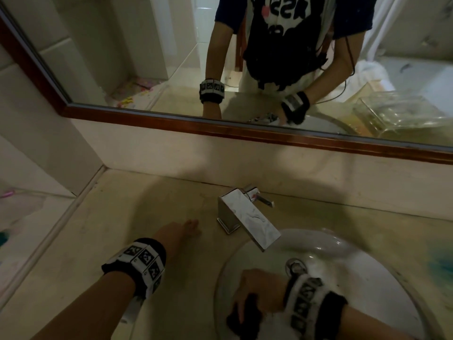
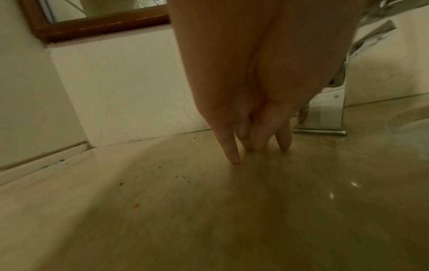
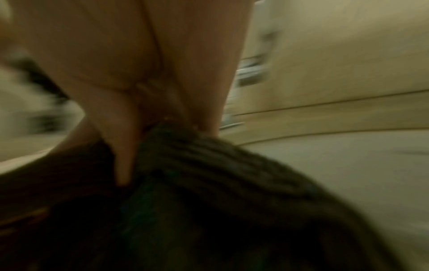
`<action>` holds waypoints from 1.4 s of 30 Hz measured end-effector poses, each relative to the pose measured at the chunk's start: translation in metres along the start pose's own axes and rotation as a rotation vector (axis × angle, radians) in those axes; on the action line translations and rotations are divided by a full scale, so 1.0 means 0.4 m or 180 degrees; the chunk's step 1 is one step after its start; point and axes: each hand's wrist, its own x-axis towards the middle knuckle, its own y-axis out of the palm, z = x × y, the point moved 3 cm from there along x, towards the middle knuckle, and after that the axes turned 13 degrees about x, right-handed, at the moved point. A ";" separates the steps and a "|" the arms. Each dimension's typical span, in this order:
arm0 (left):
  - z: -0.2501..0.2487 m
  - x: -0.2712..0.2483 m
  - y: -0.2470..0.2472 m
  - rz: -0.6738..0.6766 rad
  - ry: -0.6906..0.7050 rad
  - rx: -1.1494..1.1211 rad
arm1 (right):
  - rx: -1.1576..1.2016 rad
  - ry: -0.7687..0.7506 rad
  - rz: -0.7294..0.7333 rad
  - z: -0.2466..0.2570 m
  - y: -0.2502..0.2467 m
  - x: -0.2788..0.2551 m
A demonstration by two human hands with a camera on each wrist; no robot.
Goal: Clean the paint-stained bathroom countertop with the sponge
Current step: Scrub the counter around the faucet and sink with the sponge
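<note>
My right hand (image 1: 257,293) grips a dark sponge (image 1: 245,317) inside the white sink basin (image 1: 367,303), near its front left wall. In the right wrist view the sponge (image 3: 209,201) fills the lower frame, blurred, with my fingers (image 3: 123,146) curled over it. My left hand (image 1: 181,231) rests on the beige countertop (image 1: 110,241) left of the tap, fingers straight. The left wrist view shows its fingertips (image 2: 234,157) touching the countertop (image 2: 162,220) beside small orange and green paint specks (image 2: 135,205). A blue-green paint stain (image 1: 441,263) marks the counter right of the basin.
A chrome tap (image 1: 245,217) stands behind the basin, its spout reaching over the bowl toward the drain (image 1: 295,266). A wood-framed mirror (image 1: 220,128) runs along the back wall. A side wall (image 1: 49,148) closes the counter's left end.
</note>
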 end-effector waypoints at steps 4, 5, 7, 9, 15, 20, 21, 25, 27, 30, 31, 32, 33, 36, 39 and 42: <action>0.024 0.003 -0.014 -0.0344 -0.0071 0.0100 | 0.0739 0.0998 -0.0844 -0.102 -0.138 -0.204; 0.022 0.007 -0.020 -0.0332 -0.0131 -0.0105 | 0.0893 0.1090 -0.1262 -0.108 -0.178 -0.249; 0.022 0.018 -0.028 -0.0330 -0.0449 -0.0717 | 0.1140 0.1123 -0.1997 -0.114 -0.247 -0.315; 0.021 0.029 -0.041 -0.0348 -0.0570 -0.0679 | 0.1386 0.1022 -0.2860 -0.115 -0.299 -0.343; 0.019 0.045 -0.055 -0.0573 -0.0740 -0.0683 | -0.0868 0.2191 -0.3221 -0.194 -0.316 -0.264; 0.041 0.051 -0.027 -0.0706 -0.0758 -0.0629 | -0.1005 0.2878 -0.2551 -0.248 -0.280 -0.223; 0.043 0.051 -0.022 -0.0738 -0.0748 -0.0635 | -0.1041 0.2906 -0.2541 -0.243 -0.280 -0.215; 0.026 0.043 -0.014 -0.0729 -0.0771 -0.0509 | -0.1184 0.2937 -0.2565 -0.217 -0.277 -0.189; 0.014 0.036 -0.016 -0.0686 -0.0770 -0.0460 | -0.1301 0.2842 -0.2460 -0.209 -0.277 -0.187; 0.002 0.030 -0.012 -0.0572 -0.0773 -0.0501 | -0.1111 0.2554 -0.2299 -0.178 -0.285 -0.208; -0.001 0.028 -0.013 -0.0536 -0.0791 -0.0519 | -0.0911 0.2400 -0.2275 -0.160 -0.286 -0.223; -0.003 0.027 -0.012 -0.0511 -0.0814 -0.0536 | -0.0637 0.2257 -0.2291 -0.144 -0.285 -0.245; -0.005 0.026 -0.012 -0.0486 -0.0856 -0.0537 | -0.0278 0.2156 -0.2377 -0.131 -0.282 -0.274; -0.011 0.028 -0.009 -0.0416 -0.0917 -0.0489 | 0.0400 0.1933 -0.3344 -0.124 -0.281 -0.394; -0.029 0.023 -0.025 -0.0439 -0.1012 -0.0428 | 0.0470 0.2097 -0.4398 -0.184 -0.293 -0.519; -0.053 0.023 -0.042 -0.0663 -0.0908 -0.0598 | 0.0510 0.2774 -0.4530 -0.267 -0.316 -0.603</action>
